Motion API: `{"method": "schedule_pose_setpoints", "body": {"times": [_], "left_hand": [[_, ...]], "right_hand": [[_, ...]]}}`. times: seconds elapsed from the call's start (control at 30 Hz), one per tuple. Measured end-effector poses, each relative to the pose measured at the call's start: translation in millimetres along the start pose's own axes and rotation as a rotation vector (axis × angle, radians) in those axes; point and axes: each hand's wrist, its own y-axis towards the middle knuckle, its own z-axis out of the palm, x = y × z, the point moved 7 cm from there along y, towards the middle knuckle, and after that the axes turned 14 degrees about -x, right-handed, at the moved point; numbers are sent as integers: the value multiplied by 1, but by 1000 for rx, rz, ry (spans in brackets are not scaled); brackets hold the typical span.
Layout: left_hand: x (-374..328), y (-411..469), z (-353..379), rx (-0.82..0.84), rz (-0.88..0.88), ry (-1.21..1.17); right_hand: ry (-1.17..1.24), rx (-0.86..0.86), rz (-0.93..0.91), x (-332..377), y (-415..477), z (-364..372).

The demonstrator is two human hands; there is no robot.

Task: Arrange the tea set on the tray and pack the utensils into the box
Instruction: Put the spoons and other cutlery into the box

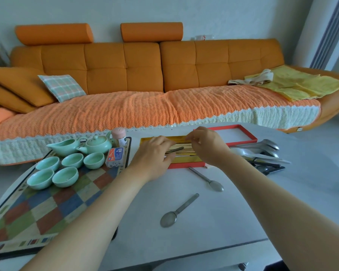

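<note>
A red box (186,165) with a gold lining lies at the table's middle, with pale chopsticks (184,150) inside it. My left hand (153,155) rests over the box's left part and pinches a dark utensil handle (175,149). My right hand (207,145) hovers over the box's right part, fingers curled at the chopsticks. Two metal spoons (207,178) (177,211) lie on the table in front of the box. On the checkered tray (47,208) at the left stand a pale green teapot (98,144), a pitcher (64,146) and several green cups (65,176).
The box's red lid (237,133) lies behind the box. A pile of spoons and dark-handled utensils (262,153) sits at the right. A small blue-and-orange packet (115,156) and a pink container (118,136) stand on the tray. An orange sofa (145,85) is behind the table.
</note>
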Motion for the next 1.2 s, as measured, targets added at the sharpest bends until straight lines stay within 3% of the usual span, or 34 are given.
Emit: {"method": "schedule_pose_setpoints", "body": {"times": [0.23, 0.37, 0.67, 0.97, 1.2], "left_hand": [[-93, 34, 33, -4, 65, -105], [-133, 62, 70, 78, 98, -102], [-169, 82, 143, 283, 138, -102], [-156, 87, 128, 102, 183, -63], [-132, 85, 76, -155, 204, -112]], "right_hand": [[-167, 0, 168, -84, -22, -61], [-334, 47, 283, -148, -43, -83], [-435, 80, 193, -183, -49, -79], [-342, 10, 152, -166, -36, -79], [-162, -140, 74, -125, -27, -88]]}}
